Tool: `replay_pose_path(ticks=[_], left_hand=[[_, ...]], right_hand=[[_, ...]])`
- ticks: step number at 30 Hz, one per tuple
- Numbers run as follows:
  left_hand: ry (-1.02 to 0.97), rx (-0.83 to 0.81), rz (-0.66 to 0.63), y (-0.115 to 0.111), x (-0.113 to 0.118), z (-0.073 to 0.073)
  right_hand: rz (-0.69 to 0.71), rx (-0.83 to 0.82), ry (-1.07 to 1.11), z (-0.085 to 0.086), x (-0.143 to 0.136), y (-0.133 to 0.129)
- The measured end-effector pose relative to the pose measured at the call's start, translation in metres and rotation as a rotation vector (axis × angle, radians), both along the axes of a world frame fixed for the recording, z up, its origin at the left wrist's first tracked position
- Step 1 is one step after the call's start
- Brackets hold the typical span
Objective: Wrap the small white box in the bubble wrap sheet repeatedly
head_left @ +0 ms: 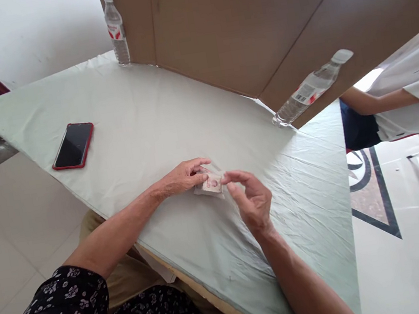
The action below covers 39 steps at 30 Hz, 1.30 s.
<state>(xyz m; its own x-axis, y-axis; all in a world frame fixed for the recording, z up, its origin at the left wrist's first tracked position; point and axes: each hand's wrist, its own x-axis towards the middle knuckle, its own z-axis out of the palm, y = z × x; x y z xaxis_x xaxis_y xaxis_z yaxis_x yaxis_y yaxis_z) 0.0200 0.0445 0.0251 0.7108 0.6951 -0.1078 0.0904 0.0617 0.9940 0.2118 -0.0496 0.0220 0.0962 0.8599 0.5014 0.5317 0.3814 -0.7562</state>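
A small pale box [212,183] with a reddish print sits low over the table, and what looks like clear plastic film shows around its edges. My left hand [183,177] is closed on the box from the left, its thumb across the top and the forefinger along the far side. At the box's right edge is my right hand [253,199], with thumb and forefinger tips close together in a pinch. Whatever lies between those fingertips is too small to make out; it may be the film.
A pale green cloth covers the table [141,125]. A phone [73,145] in a red case lies at the left. Two water bottles, one upright [117,31] and one leaning [312,88], stand against a tall brown cardboard panel [212,24]. Another person [413,87] is at the right.
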Motion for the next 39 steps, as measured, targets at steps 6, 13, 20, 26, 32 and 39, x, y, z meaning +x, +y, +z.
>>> replay_pose_path(ticks=[6, 13, 20, 26, 32, 39], left_hand=[[0.031, 0.050, 0.016, 0.001, -0.002, -0.002], [0.017, 0.133, 0.083, 0.000, 0.000, -0.005], [0.097, 0.196, 0.135, 0.004, -0.001, -0.007], [0.169, 0.205, -0.011, 0.007, -0.017, 0.003], [0.123, 0.343, -0.071, 0.002, -0.013, 0.005], [0.199, 0.282, -0.002, 0.005, -0.015, 0.008]], right_hand=[[0.119, -0.223, -0.019, -0.023, 0.022, 0.017], [0.128, -0.227, -0.087, -0.032, 0.015, 0.018], [0.064, -0.213, -0.186, -0.033, 0.009, 0.014], [0.130, -0.158, -0.203, -0.036, 0.012, 0.014], [0.048, -0.123, -0.181, -0.039, 0.011, 0.011], [0.108, -0.180, -0.256, -0.034, 0.010, 0.012]])
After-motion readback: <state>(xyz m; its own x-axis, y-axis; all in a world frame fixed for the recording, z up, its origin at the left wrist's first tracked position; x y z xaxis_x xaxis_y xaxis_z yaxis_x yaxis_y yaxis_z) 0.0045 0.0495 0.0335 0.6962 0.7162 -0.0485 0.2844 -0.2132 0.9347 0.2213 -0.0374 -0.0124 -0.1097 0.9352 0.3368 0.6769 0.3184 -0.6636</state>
